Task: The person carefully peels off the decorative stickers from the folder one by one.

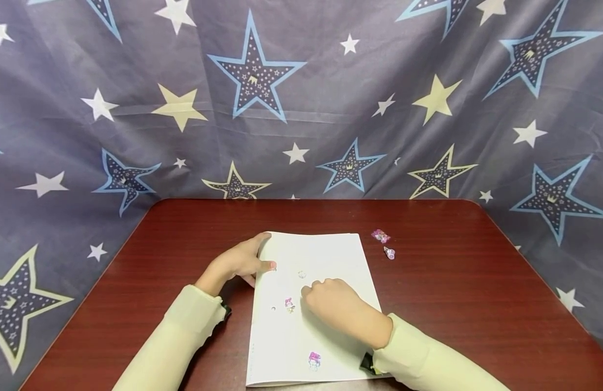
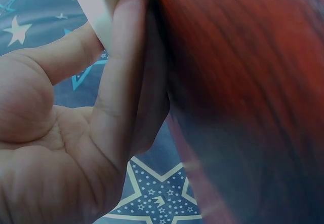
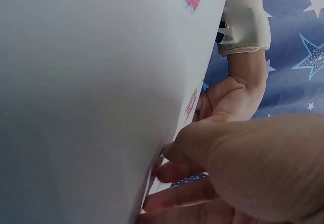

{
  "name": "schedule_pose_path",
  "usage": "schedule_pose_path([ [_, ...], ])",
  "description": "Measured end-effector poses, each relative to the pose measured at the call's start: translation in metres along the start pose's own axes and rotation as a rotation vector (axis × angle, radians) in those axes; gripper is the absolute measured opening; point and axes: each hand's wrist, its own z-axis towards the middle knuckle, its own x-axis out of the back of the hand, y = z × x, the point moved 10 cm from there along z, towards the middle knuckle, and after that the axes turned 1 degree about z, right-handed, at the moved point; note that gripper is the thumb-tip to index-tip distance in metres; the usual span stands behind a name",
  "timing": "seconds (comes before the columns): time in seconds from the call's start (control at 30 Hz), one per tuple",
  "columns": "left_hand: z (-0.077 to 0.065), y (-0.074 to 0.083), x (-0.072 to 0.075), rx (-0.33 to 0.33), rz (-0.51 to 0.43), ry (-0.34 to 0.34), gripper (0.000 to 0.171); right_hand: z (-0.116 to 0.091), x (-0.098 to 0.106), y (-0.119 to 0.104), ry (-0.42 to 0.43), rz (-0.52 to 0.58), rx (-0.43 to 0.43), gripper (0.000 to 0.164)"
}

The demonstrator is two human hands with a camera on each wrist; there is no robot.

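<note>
1. White pad point(image 1: 325, 250) sits on the red-brown table point(image 1: 443, 304), between the person's arms.
2. Left hand point(image 1: 240, 259): at the pad's upper-left corner, thumb spread from index, thumb on the page. Reads as bracing. Better to press evenly so the sheet doesn't creep or buckle.
3. Right hand point(image 1: 337, 304): fingers bent, tips down at the page near its middle, thumb close to index. Can't tell whether they pinch a sticker or just press; the fingertips hide the spot.
4. Middle sticker point(image 1: 289, 305) lies just left of the right hand, lower sticker point(image 1: 314, 360) near the bottom edge. Faint round figure point(image 1: 302, 275) is just up-left of the right hand. Avoid dragging knuckles across any of them.
5. Step in hand looks like fingertip work on the page. Should go best with light, straight-down pressure, smoothing from the centre out; sideways push risks skew or wrinkles.
6. Two loose pieces, the upper piece point(image 1: 380, 235) and the lower piece point(image 1: 389, 253), lie on the table just off the pad's right edge.
</note>
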Motion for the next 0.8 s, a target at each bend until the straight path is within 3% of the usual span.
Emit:
schedule_pose_path([
  [0.4,-0.002,0.000,0.001,0.006,-0.004,-0.004,0.086,0.005,-0.002,-0.007,-0.015,-0.032,0.085,0.008],
  [0.8,-0.002,0.001,0.002,0.000,-0.011,-0.016,0.087,0.012,-0.012,-0.004,-0.033,0.014,0.095,0.013],
])
